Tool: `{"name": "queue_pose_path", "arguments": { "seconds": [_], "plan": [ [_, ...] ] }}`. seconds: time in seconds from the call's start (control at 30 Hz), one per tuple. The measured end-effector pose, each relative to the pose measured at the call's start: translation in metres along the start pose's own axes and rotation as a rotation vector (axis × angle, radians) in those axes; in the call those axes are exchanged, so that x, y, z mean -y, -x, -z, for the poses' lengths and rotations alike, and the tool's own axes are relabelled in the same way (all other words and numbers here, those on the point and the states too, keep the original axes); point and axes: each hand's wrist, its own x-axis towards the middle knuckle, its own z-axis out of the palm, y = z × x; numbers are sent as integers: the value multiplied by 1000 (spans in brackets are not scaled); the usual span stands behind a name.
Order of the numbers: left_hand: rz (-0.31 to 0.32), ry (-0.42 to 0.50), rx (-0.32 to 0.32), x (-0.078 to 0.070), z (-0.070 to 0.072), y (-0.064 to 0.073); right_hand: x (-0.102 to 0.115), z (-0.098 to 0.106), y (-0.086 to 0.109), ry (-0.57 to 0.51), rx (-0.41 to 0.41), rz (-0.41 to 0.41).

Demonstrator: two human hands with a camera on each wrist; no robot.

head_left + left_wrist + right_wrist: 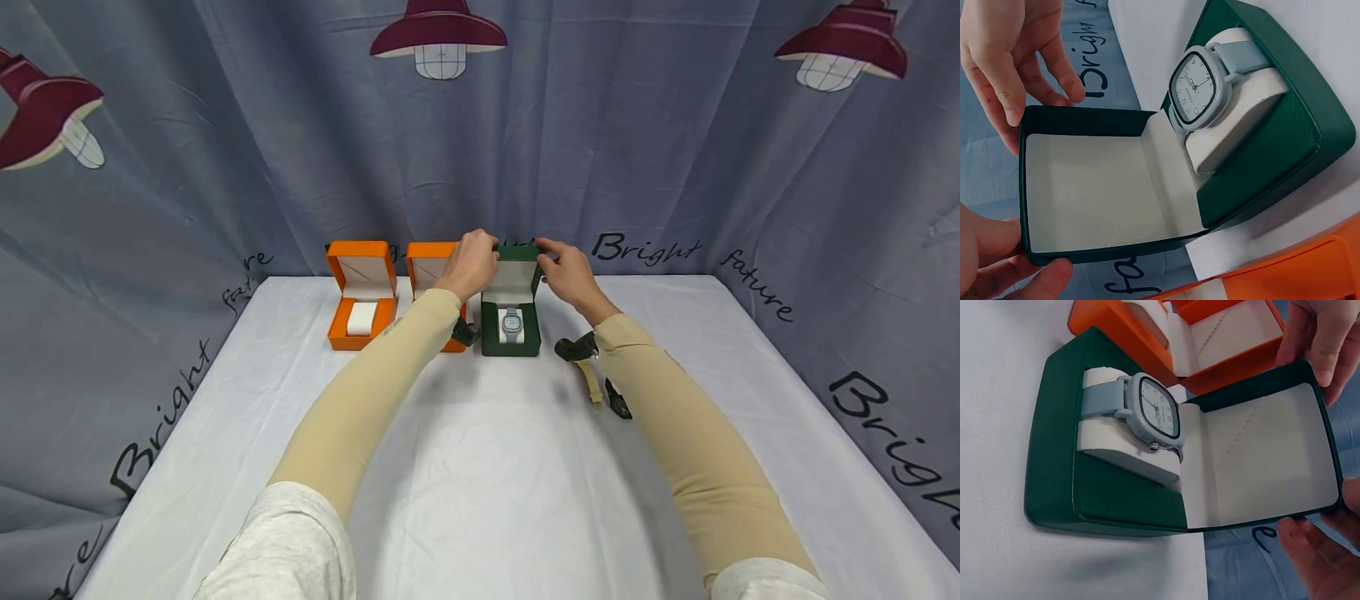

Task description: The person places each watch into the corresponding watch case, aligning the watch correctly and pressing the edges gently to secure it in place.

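A green watch box [511, 346] stands with its lid raised at the back of the table. Inside, a pale blue-grey watch [1194, 87] with a square-rounded face is strapped round a white cushion [1125, 453]. My left hand [471, 262] holds the lid [1085, 187] at its upper left corner, thumb and fingers at the edge. At the opposite corner my right hand [570, 273] pinches the lid's edge, with some fingers behind it. Both hands also show in the wrist views, on either side of the pale lid lining.
Left of the green box stand two open orange boxes, one [362, 333] with a white cushion, another [429, 258] partly behind my left arm. A dark watch [463, 333] shows beside that arm. Near my right forearm lie a black strap [576, 347], a tan strap [589, 383] and a dark piece [618, 400].
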Motion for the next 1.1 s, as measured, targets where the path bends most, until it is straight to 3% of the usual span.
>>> {"name": "queue_pose_path", "arguments": {
  "seconds": [0.37,0.73,1.1],
  "plan": [
    [23,52,-3,1,-5,9,0,1,11,-38,12,2],
    [-36,95,-76,6,-8,36,-3,-5,38,16,-45,107],
    [-102,92,-97,11,-22,58,-14,-14,58,32,-66,197]
  ]
}}
